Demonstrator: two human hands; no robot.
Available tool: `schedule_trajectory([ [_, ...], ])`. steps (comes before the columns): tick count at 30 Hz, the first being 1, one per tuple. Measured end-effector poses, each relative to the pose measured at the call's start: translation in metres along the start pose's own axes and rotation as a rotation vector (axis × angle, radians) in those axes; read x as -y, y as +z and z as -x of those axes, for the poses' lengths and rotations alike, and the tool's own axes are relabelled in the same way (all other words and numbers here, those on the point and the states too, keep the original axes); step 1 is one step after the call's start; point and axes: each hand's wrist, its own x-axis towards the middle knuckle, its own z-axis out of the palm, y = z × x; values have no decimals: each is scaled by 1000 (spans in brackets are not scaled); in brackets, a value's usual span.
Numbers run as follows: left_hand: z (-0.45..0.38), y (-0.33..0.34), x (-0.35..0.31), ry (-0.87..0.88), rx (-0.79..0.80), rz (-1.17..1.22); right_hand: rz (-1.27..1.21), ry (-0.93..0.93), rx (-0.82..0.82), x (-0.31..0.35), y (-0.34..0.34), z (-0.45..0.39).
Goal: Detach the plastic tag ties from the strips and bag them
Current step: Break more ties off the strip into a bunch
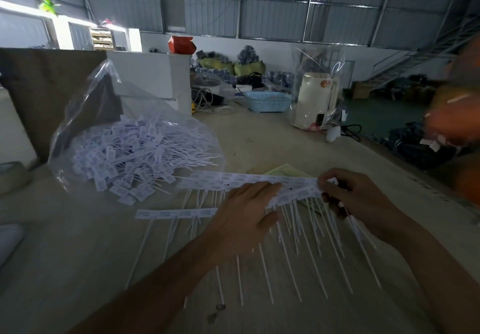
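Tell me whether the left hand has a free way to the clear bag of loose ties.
Probably yes. The left hand rests on the strips, and the clear bag lies open just beyond to its left, with only bare table and a strip end between.

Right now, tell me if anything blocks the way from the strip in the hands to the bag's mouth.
Nothing visible does. The right hand pinches the strip at its end, the left hand rests on it, and the clear bag lies open to their left, with only bare table and loose ties spilling from its mouth.
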Motion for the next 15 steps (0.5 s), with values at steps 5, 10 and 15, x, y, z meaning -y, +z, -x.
schedule_trajectory([
  [5,0,-3,-2,-3,47,64,-69,58,-137,3,-11,-2],
  [10,-2,0,-6,29,54,46,-106,112,-239,-3,-25,-5],
  [15,-4,-21,-13,24,-154,47,-259,97,-161,-3,-14,-7],
])
